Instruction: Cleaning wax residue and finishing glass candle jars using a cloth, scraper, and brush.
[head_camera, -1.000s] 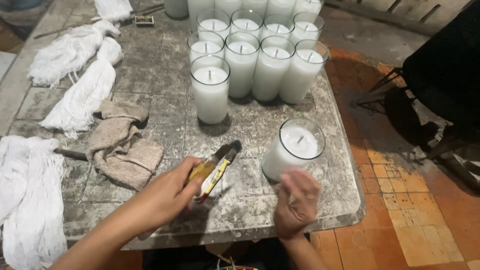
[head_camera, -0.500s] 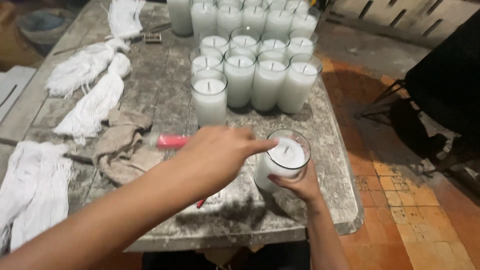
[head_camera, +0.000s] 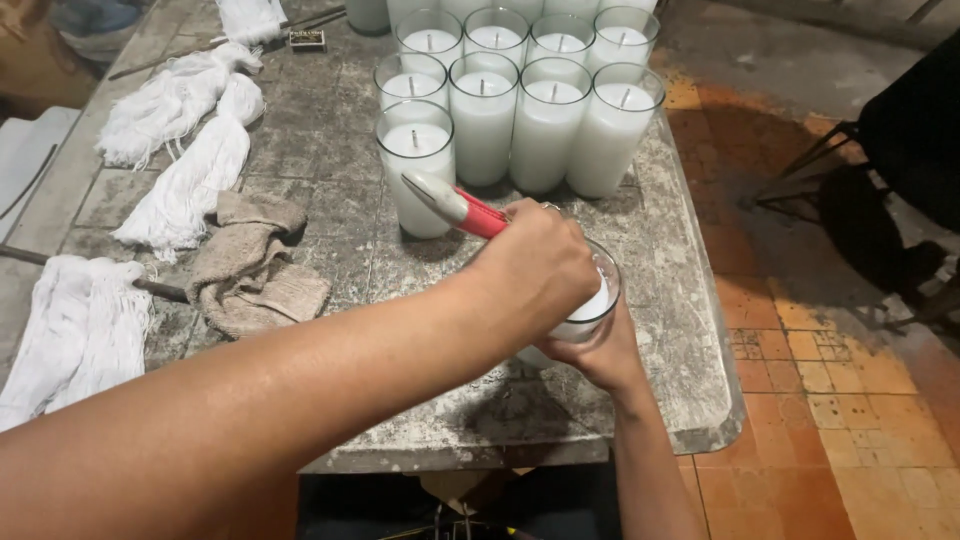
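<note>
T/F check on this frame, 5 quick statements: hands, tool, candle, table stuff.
1. The left hand grips a red-handled tool over the glass candle. True.
2. The right hand lies flat on the table. False: it holds the glass candle from below.
3. A brown cloth lies left of the candle group. True.
4. The white string bundles sit on the floor. False: they are on the table.
5. The grouped candles are lit. False: no flames show.

Ten standing glass candles (head_camera: 548, 135); one held candle (head_camera: 590, 305); three white thread bundles (head_camera: 185, 185); one cloth (head_camera: 250, 262); one tool (head_camera: 455, 205).
</note>
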